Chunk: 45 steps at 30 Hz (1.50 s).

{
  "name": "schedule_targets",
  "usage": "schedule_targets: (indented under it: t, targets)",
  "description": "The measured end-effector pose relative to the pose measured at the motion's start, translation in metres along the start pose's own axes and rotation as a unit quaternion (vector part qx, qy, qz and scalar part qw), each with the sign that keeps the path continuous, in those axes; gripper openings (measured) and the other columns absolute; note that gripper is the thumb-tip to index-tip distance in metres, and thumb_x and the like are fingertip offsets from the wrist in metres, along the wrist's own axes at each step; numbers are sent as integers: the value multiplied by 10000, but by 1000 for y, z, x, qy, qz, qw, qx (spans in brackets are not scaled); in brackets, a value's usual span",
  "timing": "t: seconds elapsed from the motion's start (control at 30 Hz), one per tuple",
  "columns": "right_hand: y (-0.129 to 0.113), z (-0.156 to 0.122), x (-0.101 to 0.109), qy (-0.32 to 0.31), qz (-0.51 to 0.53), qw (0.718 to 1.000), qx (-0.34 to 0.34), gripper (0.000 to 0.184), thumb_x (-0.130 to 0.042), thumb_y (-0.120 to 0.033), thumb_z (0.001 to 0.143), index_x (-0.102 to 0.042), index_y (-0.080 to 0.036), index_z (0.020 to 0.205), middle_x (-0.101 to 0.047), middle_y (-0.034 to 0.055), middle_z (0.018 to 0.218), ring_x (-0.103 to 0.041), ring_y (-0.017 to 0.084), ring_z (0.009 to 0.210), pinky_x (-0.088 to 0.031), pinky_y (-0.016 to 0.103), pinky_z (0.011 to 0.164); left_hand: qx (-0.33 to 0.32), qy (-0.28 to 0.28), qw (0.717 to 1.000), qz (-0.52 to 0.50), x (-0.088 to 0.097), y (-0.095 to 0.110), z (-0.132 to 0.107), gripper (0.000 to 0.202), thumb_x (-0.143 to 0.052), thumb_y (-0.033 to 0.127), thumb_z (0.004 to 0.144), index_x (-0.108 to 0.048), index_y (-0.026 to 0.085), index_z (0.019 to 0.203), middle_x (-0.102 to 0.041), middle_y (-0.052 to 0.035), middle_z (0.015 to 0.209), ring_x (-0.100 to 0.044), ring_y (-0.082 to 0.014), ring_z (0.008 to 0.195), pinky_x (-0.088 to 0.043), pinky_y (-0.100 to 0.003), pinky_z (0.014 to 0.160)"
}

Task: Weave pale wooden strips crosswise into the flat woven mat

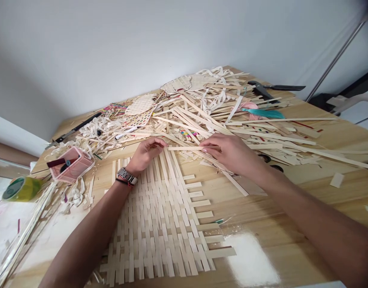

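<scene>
A pale, flat weaving strip (184, 148) is stretched level across the far edge of a partly woven mat (160, 216). My left hand (146, 155), with a metal watch on its wrist, pinches the strip's left end. My right hand (229, 151) grips the same strip farther right, fingers pressed together. The mat lies flat on the wooden table below, its crosswise strip ends sticking out to the right. Lengthwise strips fan out loose at its far end, partly under my left hand.
Behind my hands a heap of loose strips (199, 116) covers the table. A pink basket (82, 168) and a yellow-green tape roll (22, 189) sit at left. Scissors (77, 127) lie at far left, black-handled shears (263, 91) at far right, near a turquoise tassel (265, 113).
</scene>
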State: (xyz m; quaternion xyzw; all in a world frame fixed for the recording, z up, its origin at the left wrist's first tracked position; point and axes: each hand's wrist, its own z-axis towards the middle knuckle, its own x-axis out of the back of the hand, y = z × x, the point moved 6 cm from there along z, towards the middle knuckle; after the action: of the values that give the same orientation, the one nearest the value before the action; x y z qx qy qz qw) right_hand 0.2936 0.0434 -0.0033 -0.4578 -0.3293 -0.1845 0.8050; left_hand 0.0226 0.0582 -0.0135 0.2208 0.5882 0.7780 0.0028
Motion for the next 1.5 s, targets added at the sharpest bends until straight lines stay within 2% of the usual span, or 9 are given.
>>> schedule_targets:
  t: [0.1, 0.23, 0.33, 0.53, 0.73, 0.87, 1.03, 1.23, 1.5]
  targets:
    - [1, 0, 0, -1, 1, 1000, 0, 176, -633, -303, 954, -805, -273, 936, -826, 95, 1012, -751, 312, 945, -577, 484, 868, -25, 25, 995, 93, -5, 2, -1, 183, -654, 256, 954, -721, 215, 1119, -761, -91, 1178, -695, -259, 1076, -542, -445, 1007]
    - [0, 0, 0, 1, -6, 1000, 2, 181, -632, -319, 972, -805, -271, 942, -824, 94, 1015, -749, 303, 936, -570, 470, 856, -88, 9, 965, 248, -19, 11, -4, 226, -620, 235, 984, -706, 222, 1192, -754, -103, 1217, -651, -292, 1179, -487, -490, 1104]
    - [-1, 0, 2, 8, -13, 1000, -1, 177, -643, -331, 975, -807, -270, 950, -824, 90, 1015, -750, 295, 925, -569, 456, 845, -97, 0, 955, 279, -22, 15, -5, 236, -621, 255, 997, -697, 221, 1217, -750, -101, 1207, -642, -299, 1173, -479, -493, 1104]
    - [-2, -1, 5, 11, -32, 999, -1, 180, -632, -296, 975, -808, -253, 973, -828, 79, 1015, -759, 277, 922, -575, 427, 840, -81, -11, 960, 267, -18, 13, -4, 341, -680, 221, 926, -668, 227, 1267, -742, -87, 1201, -642, -300, 1168, -478, -510, 1100]
    - [-3, -1, 8, 10, -57, 998, -7, 190, -620, -265, 971, -808, -237, 977, -830, 70, 1007, -767, 260, 889, -582, 398, 819, -48, -25, 980, 192, -14, 5, -2, 406, -724, 183, 880, -648, 232, 1275, -734, -93, 1219, -678, -281, 1161, -497, -513, 1109]
    - [-3, -2, 10, 12, -66, 998, -6, 186, -622, -254, 967, -806, -234, 945, -830, 77, 1004, -770, 269, 901, -587, 400, 824, -57, -32, 985, 157, -13, 4, -1, 371, -722, 185, 877, -650, 228, 1239, -721, -104, 1281, -674, -281, 1213, -484, -520, 1148]
    - [0, -1, 10, 16, -63, 998, -5, 170, -636, -226, 952, -805, -237, 935, -828, 69, 982, -767, 258, 859, -588, 386, 786, -65, -28, 992, 102, -10, 1, 0, 412, -700, 148, 856, -654, 224, 1258, -718, -103, 1290, -661, -264, 1254, -500, -472, 1135]
    - [0, -1, 1, 5, -66, 998, 16, 175, -639, -247, 989, -810, -231, 958, -830, 84, 984, -760, 266, 862, -579, 401, 785, -66, -23, 993, 90, -8, -2, 1, 407, -702, 133, 848, -664, 223, 1244, -713, -104, 1330, -656, -260, 1271, -499, -447, 1122]
    - [-7, -3, -10, -9, -38, 997, 64, 216, -621, -263, 1022, -830, -222, 985, -833, 103, 1017, -767, 281, 922, -588, 429, 854, -82, -11, 989, 123, -7, 2, -2, 375, -634, 112, 861, -648, 220, 1219, -718, -102, 1295, -662, -257, 1245, -514, -444, 1102]
